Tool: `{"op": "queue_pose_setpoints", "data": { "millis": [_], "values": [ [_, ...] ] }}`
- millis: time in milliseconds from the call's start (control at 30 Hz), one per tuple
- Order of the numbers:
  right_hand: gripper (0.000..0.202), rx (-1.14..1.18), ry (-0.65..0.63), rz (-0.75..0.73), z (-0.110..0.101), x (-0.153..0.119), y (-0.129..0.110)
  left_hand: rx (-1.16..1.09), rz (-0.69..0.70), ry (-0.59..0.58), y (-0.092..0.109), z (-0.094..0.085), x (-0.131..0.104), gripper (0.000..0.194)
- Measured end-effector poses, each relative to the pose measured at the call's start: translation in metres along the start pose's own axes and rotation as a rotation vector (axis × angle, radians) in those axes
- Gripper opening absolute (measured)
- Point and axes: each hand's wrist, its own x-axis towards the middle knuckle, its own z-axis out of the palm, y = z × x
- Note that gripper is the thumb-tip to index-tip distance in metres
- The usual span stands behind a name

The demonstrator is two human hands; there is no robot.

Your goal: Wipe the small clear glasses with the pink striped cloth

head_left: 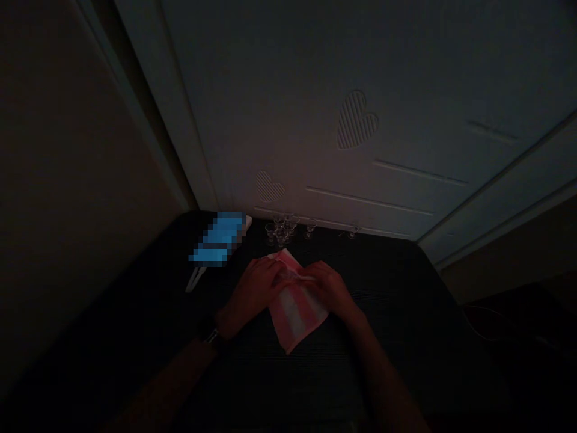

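Note:
A pink-and-white striped cloth [295, 313] hangs between my two hands, one corner pointing toward me and another away. My left hand [259, 285] has its fingers bent over the cloth's left upper part. On the opposite side, my right hand [331, 285] grips the cloth with curled fingers. Something clear, perhaps a small glass, shows faintly in the folds between the hands; the dim light hides its shape. Just beyond the cloth stands a cluster of small clear glasses [282, 231], with one glass [309, 229] beside it and another glass [353, 232] farther right.
A lit, pixelated screen [220, 240] stands on the dark table [396, 313] at the left, with a white cable or stand leg below it. A pale panel [293, 120] with raised hearts rises behind the glasses. A wall [67, 210] borders the left side.

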Motion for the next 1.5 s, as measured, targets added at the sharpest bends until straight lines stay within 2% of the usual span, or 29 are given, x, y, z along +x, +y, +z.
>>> {"op": "queue_pose_setpoints", "data": {
  "millis": [333,467,633,933,1233,1400,1500],
  "values": [
    [0.024,0.019,-0.064,-0.004,-0.0035,-0.0006,-0.0037,-0.035,-0.029,0.033,-0.0001,0.0057,0.0002,0.025],
    [0.017,-0.035,-0.059,0.009,-0.0012,-0.0014,-0.0036,-0.082,0.031,0.045,-0.0002,0.0075,0.0002,0.021],
    [0.019,-0.046,-0.053,-0.014,-0.0012,-0.0016,-0.0013,-0.087,0.079,0.015,0.0003,0.0091,-0.0003,0.018],
    [0.017,0.042,-0.006,-0.025,0.0007,-0.0021,0.0011,-0.045,0.061,-0.033,0.0008,0.0013,-0.0007,0.014],
    [0.013,0.159,0.002,-0.005,-0.0022,-0.0014,0.0033,-0.004,0.058,-0.004,0.0035,-0.0001,-0.0023,0.017],
    [0.026,0.096,-0.055,0.001,0.0009,-0.0009,0.0025,-0.054,0.05,0.014,0.0036,0.0034,-0.0026,0.02],
    [0.024,0.046,-0.052,0.027,0.0046,-0.0005,0.0034,-0.091,0.053,0.03,0.0015,0.0064,-0.0019,0.019]
  ]
}}
